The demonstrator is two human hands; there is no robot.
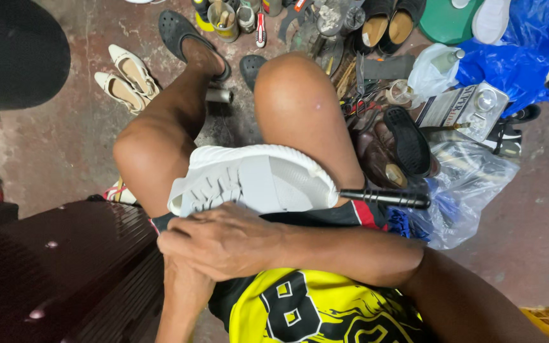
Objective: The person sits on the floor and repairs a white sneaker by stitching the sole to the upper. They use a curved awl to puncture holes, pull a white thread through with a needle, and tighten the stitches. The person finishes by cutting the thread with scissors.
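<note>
Above a stained concrete floor [528, 241], the right hand [223, 241] clamps the white shoe [255, 181] on the lap for sole repair, left grip hidden.

1 white sneaker [255, 181] lies across the lap, 2 cream heeled shoes [125, 79] lie on the floor, 2 blue plastic bags [516, 51] sit nearby.

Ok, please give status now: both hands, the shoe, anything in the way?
Right hand rests across lap at white shoe, grip unclear. Left hand hidden beneath it. Shoe lies sole-up on thighs. Black tool handle beside its end.
</note>
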